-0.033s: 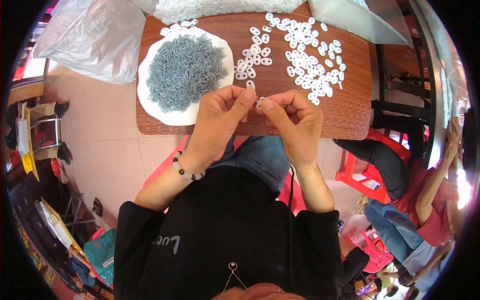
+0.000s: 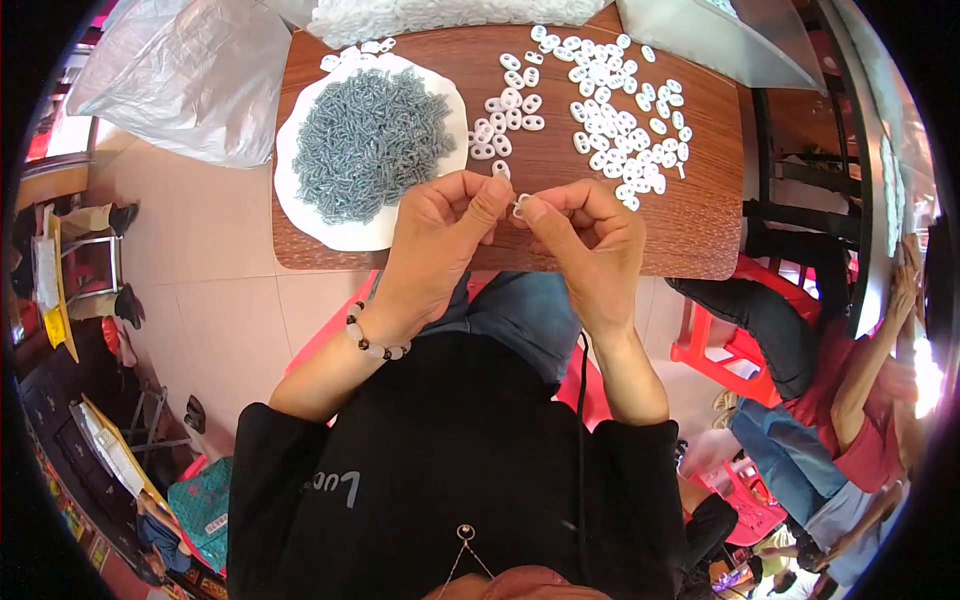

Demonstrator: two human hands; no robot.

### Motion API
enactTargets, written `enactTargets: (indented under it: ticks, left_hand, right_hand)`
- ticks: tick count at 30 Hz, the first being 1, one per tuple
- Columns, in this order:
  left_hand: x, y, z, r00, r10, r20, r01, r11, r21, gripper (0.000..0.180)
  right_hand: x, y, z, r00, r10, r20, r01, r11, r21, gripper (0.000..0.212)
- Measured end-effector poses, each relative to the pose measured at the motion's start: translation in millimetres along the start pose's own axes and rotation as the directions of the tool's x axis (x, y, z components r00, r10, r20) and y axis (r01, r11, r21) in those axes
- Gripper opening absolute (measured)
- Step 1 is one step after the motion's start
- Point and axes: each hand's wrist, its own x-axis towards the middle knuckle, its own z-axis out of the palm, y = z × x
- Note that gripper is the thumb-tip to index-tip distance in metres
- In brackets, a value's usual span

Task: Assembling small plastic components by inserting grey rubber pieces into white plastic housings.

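Note:
My right hand pinches a small white oval plastic piece with holes between thumb and forefinger. Right beside it, my left hand has thumb and forefinger pressed together at the piece's left side; whatever they grip is too small to make out. Both hands meet over the near edge of the brown wooden table. Left of them stands a white scalloped plate, heaped with small grey screw-like pieces. Beyond my fingers, white two-holed oval pieces lie scattered in loose groups.
A big heap of white pieces lies at the table's far edge. A translucent plastic bag hangs at the left corner. To the right are a red plastic stool and another person's arm.

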Motion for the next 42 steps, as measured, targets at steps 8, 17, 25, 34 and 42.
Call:
enactTargets:
  ticks: [8, 17, 25, 34, 42]
  left_hand:
    - [-1, -4, 0, 0.991, 0.119, -0.053, -0.113, 0.987, 0.116, 0.021]
    - [-3, -14, 6, 0.963, 0.231, -0.141, -0.212, 0.968, 0.135, 0.019]
    - [0, -11, 7, 0.978, 0.173, -0.116, -0.173, 0.985, 0.011, 0.024]
    - [3, -7, 5, 0.993, 0.114, -0.032, -0.117, 0.982, -0.15, 0.028]
    - [3, -7, 4, 0.993, 0.115, -0.034, -0.116, 0.993, -0.026, 0.02]
  right_hand:
    - [0, 2, 3, 1.0, -0.028, -0.006, 0.027, 0.998, -0.064, 0.008]
    - [-5, 3, 10, 0.998, -0.029, -0.048, 0.023, 0.992, -0.126, 0.008]
    - [3, 7, 4, 0.998, -0.022, -0.057, 0.024, 0.999, 0.028, 0.009]
    - [5, 12, -3, 0.995, 0.004, -0.095, -0.002, 1.0, 0.023, 0.009]
    - [3, 13, 0, 0.997, 0.018, -0.076, -0.014, 0.999, 0.053, 0.009]
